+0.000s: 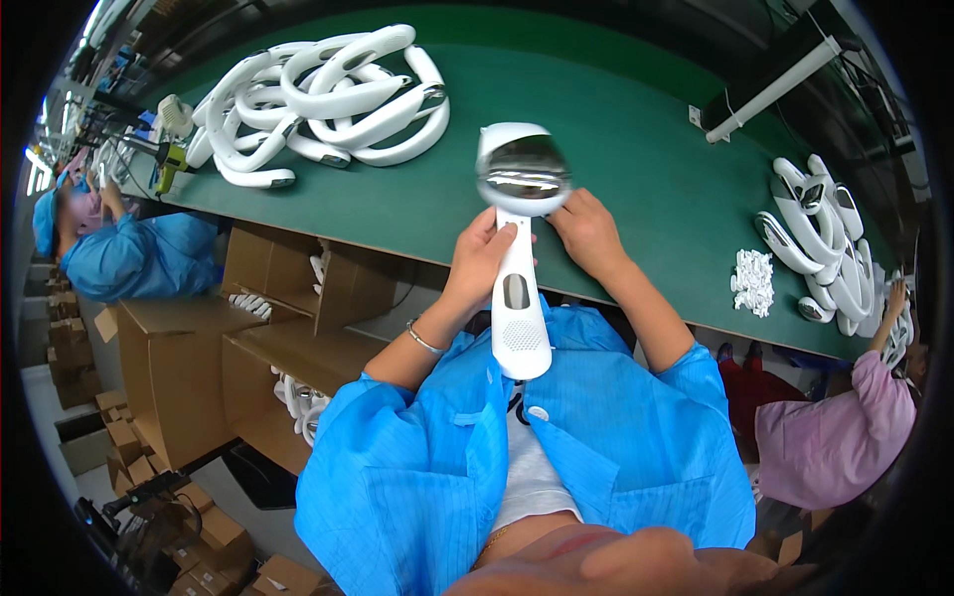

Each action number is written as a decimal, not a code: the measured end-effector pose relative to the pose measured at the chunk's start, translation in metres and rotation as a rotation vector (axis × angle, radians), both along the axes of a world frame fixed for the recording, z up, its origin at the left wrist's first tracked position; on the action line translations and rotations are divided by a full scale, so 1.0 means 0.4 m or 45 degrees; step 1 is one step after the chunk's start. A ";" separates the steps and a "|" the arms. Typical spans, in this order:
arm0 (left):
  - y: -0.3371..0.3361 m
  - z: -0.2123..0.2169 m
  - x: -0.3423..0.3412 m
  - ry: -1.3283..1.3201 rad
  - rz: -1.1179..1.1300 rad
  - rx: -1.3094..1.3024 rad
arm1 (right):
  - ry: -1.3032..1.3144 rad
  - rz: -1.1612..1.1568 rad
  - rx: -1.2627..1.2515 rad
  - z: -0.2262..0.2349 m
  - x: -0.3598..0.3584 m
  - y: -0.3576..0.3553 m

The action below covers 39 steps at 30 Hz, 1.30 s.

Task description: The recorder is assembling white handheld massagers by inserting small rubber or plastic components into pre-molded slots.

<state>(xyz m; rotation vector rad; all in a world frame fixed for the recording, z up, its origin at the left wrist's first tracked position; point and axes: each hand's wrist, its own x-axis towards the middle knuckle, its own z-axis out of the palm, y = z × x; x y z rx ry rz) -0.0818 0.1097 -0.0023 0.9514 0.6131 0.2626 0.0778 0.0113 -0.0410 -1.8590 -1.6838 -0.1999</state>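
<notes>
White handheld device (519,268) is held upright above the green table (636,169) edge — left hand (480,260) fingers clamped round its handle, right hand (588,233) fingertips closed on its chrome head (523,171), apparently steadying it for inspection.

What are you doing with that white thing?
A person in a blue coat holds a white handheld device with a shiny round head upright over the edge of a green table. The left hand wraps its handle, and the right hand touches the head's rim. A pile of white curved parts lies on the table's far left, more white parts on the right. Other people work on both sides.
</notes>
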 end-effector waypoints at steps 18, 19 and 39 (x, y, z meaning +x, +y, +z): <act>-0.073 -0.068 0.139 -0.172 -0.249 -0.272 | 1.767 -0.251 0.077 0.084 0.043 -0.157; -0.086 -0.068 0.149 -0.166 -0.254 -0.274 | 1.894 -0.216 0.011 0.088 0.038 -0.159; -0.193 -0.068 0.183 -0.344 -0.262 -0.042 | 1.309 -0.549 0.075 0.086 -0.020 -0.209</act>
